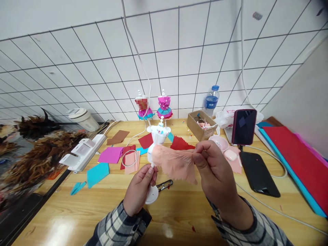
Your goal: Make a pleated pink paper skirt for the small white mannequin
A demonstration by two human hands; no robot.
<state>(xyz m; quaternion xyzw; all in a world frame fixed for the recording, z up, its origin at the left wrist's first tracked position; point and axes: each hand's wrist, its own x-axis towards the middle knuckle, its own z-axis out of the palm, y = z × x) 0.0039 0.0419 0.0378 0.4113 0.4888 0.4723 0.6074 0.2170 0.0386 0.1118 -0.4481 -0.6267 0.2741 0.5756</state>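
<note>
My left hand [139, 188] is closed round the lower stem of a small white dress form [158, 136], which stands upright with its round base below my fingers. With thumb and fingers pinched, my right hand [219, 179] grips the gathered edge of a peach fabric piece [176, 163]. That fabric has a zigzag-cut edge, stretches leftward to the form and covers part of its lower body. Whether it is fastened there I cannot tell. Black thread snips [164, 185] lie on the table just behind the form's base.
Two dressed forms, one in a pink dress [164, 104], stand by the wall. Fabric pieces, including a blue one [98, 175], lie to the left near a white power strip [87, 153]. At right are a cardboard box [196, 126], bottle [211, 101], black phone [259, 174] and cables.
</note>
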